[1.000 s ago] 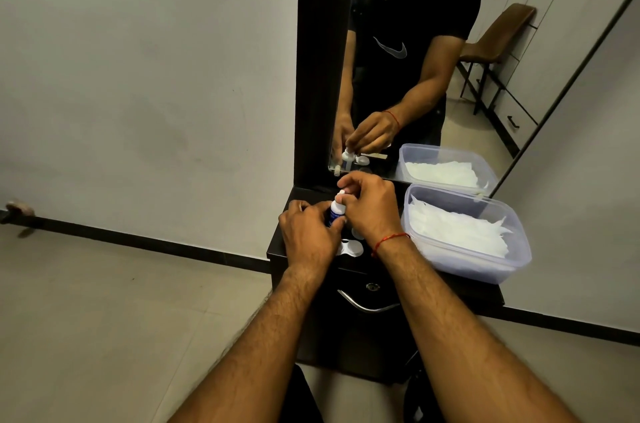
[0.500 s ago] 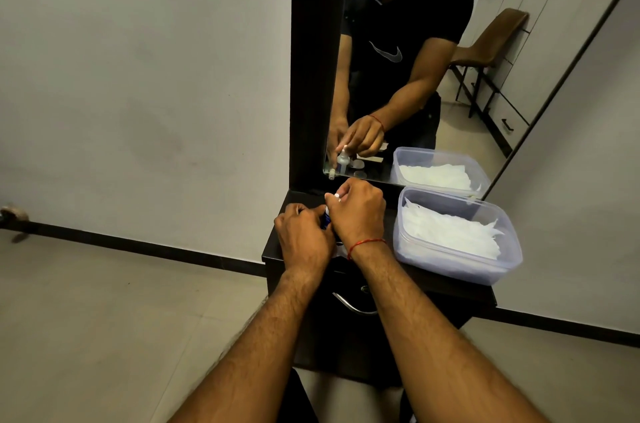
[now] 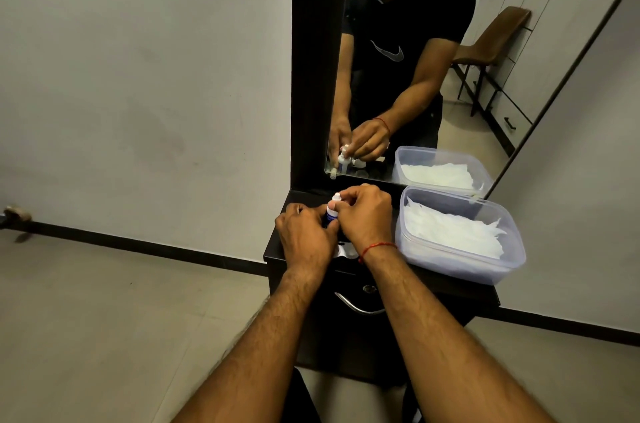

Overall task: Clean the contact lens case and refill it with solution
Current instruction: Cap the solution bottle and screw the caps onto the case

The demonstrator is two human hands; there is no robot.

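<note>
A small solution bottle (image 3: 331, 212) with a blue label and a white cap (image 3: 336, 197) stands upright on the dark dresser top (image 3: 277, 251). My left hand (image 3: 304, 237) is wrapped around its body. My right hand (image 3: 365, 214) pinches the cap with thumb and fingers. A white contact lens case (image 3: 346, 252) lies on the dresser between my wrists, mostly hidden by my hands.
A clear plastic tub of white tissues (image 3: 457, 235) sits to the right on the dresser. A mirror (image 3: 415, 58) stands right behind, reflecting the hands and bottle. A drawer with a metal handle (image 3: 356, 306) is below. Bare wall at left.
The view has tilted slightly. My right hand's fingers have shifted on the cap, which shows more above them now; my left hand keeps its hold on the bottle.
</note>
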